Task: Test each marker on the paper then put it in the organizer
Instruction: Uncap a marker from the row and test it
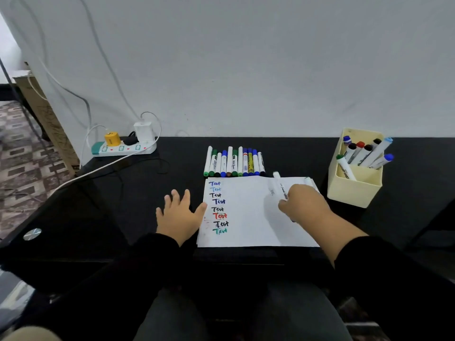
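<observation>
Nearest to me, the person's dark sleeves (152, 252) reach out over the black table (98, 205). The left hand (178, 214) lies flat at the sheet's nine o'clock edge, fingers spread and straight, thumb just touching the paper (248, 217). The right hand (301, 204) sits over the sheet's two o'clock corner, fingers curled round a white marker (279, 184) whose far end points up toward twelve o'clock; the motion blur there keeps me from telling whether a cap is on.

Down the left side of the paper runs a column of the word "Test" (218, 206) in blue, black, red and green.

Just beyond the sheet, at its twelve o'clock, a row of markers (234, 162) lies side by side, touching one another, coloured ends facing the paper. At three o'clock from that row, near the right hand, stands the pale yellow organizer (354, 190), upright, with several markers (366, 152) leaning in it, caps up: blue, black, red, green.

Far off at ten o'clock a white power strip (124, 148) rests against the wall with a yellow plug (112, 139) and a white charger (142, 131) in it, cables trailing.
</observation>
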The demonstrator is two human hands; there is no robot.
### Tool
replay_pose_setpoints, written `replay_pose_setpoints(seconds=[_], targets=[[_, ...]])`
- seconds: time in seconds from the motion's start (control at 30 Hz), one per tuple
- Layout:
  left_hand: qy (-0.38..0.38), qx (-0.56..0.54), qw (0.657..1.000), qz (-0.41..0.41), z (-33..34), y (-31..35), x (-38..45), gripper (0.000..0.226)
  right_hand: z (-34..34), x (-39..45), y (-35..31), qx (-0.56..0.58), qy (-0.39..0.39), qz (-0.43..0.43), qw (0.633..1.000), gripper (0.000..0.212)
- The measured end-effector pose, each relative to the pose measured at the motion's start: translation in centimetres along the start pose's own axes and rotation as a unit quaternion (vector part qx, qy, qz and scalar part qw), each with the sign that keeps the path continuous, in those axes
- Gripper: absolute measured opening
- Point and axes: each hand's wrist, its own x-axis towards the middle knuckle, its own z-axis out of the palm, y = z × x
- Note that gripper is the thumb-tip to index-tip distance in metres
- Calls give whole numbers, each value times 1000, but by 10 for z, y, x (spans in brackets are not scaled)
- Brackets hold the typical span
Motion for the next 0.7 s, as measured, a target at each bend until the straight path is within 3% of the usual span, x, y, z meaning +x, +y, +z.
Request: replay_pose_setpoints(seconds=[0.2,0.3,0.33,0.43,0.6,0.7], targets=[[-3,79,996,28,10,-1,-1,73,6,12,19,-53,41,19,998,13],[4,88,996,31,11,-3,-1,73,11,15,22,-122,30,4,992,50],[5,89,996,30,11,-3,-1,73,13,15,22,-151,25,-6,988,52],[2,93,995,28,12,-3,-1,73,17,17,26,-211,16,-27,977,48],[0,95,995,23,12,-2,0,72,18,18,26,-215,6,-25,976,49],[0,94,995,21,12,-1,-2,72,10,23,25,-194,-8,-42,980,38]])
